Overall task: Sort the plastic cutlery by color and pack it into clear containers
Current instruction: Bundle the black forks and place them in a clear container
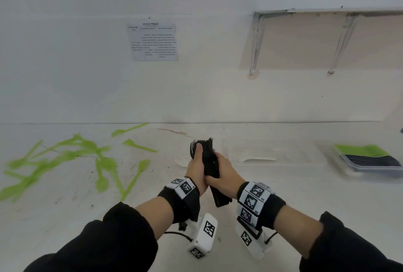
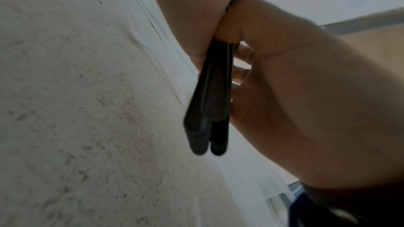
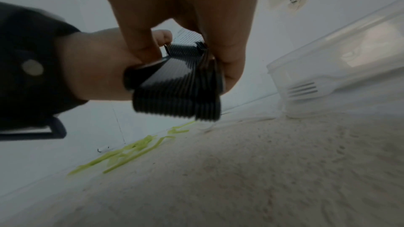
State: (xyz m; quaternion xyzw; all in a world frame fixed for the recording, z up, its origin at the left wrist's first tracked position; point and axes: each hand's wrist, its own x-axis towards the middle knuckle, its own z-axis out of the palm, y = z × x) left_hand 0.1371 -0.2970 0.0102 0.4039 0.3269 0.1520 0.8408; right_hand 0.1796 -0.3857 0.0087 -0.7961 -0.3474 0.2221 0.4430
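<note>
A stacked bundle of black plastic forks (image 1: 209, 162) is held above the white table by both hands, tines pointing away from me. My left hand (image 1: 197, 168) grips it from the left with the thumb near the tines. My right hand (image 1: 222, 174) clasps it from the right, and the handles stick out below. The left wrist view shows the black handles (image 2: 210, 103) between both palms. In the right wrist view the fork stack (image 3: 179, 85) is fanned between the fingers. Green cutlery (image 1: 72, 158) lies scattered on the left of the table.
A clear container (image 1: 268, 151) holding white cutlery stands just right of my hands; a white fork (image 3: 306, 90) shows through its wall. Further right another clear container (image 1: 370, 160) holds green and black pieces. A white piece (image 1: 182, 161) lies behind my left hand. The wall is close behind.
</note>
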